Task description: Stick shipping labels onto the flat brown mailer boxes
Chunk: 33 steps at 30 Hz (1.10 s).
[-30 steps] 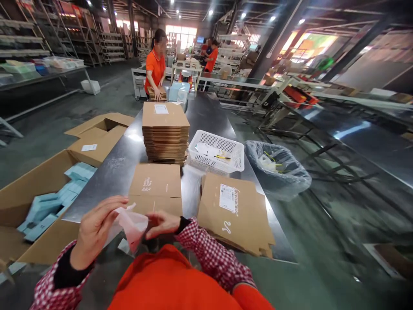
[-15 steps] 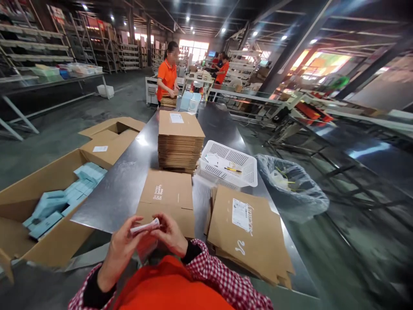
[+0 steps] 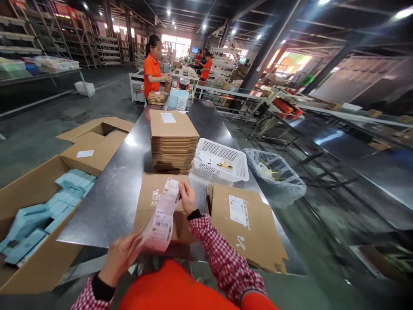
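Observation:
My right hand [image 3: 187,197] pinches the top end of a strip of printed labels [image 3: 164,214] and holds it stretched out. Its lower end, with clear plastic around it, is held by my left hand [image 3: 121,257] near my chest. The strip hangs over a folded brown carton [image 3: 151,194] with white lettering, lying on the steel table [image 3: 112,193]. I wear red-checked sleeves and an orange top.
A tall stack of flat cartons [image 3: 174,142], a white perforated basket [image 3: 222,161] and a loose pile of flat cartons [image 3: 248,228] lie on the table. An open box of pale blue packs [image 3: 41,211] stands left. A bagged bin [image 3: 274,172] stands right. A person in orange [image 3: 152,69] works at the far end.
My hands were together, working a small plastic bag and then a folded strip. Now the right hand has drawn the strip up and away, unfolding it, while the left stays low.

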{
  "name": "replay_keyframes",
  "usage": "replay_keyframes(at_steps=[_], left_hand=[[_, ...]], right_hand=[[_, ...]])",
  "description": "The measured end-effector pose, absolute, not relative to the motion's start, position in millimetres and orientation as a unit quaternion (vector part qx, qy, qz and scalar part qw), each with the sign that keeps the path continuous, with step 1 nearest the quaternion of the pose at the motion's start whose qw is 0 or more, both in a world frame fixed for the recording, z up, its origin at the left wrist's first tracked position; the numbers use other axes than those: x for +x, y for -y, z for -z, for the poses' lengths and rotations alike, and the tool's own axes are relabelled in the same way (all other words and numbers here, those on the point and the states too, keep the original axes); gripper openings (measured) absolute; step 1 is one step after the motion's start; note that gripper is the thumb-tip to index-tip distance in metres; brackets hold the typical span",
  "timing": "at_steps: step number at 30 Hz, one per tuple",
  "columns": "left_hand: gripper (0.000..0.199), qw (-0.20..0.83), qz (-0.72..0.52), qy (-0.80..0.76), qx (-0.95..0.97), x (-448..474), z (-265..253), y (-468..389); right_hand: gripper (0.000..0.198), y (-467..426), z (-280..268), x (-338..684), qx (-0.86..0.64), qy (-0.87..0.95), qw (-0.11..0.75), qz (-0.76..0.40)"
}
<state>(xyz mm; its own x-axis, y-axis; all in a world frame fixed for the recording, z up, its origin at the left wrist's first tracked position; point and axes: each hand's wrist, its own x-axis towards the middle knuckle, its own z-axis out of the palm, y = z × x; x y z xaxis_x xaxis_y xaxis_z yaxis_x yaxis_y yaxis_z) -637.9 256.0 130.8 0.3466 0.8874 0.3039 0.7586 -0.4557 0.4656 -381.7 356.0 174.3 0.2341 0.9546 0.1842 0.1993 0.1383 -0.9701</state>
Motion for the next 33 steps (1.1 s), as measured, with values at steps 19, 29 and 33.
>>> replay_keyframes(at_steps=[19,29,33], left_hand=[[0.047,0.171,-0.323,-0.454,0.812,-630,-78,-266],[0.068,0.186,-0.327,-0.561,0.738,-650,-48,-259],[0.071,0.226,-0.307,-0.564,0.732,-633,-57,-253]], right_hand=[[0.06,-400,-125,-416,-0.611,0.778,0.13,-0.074],[0.032,-358,-116,-324,-0.807,0.504,0.215,-0.22],[0.036,-334,-119,-313,-0.78,0.502,0.3,-0.221]])
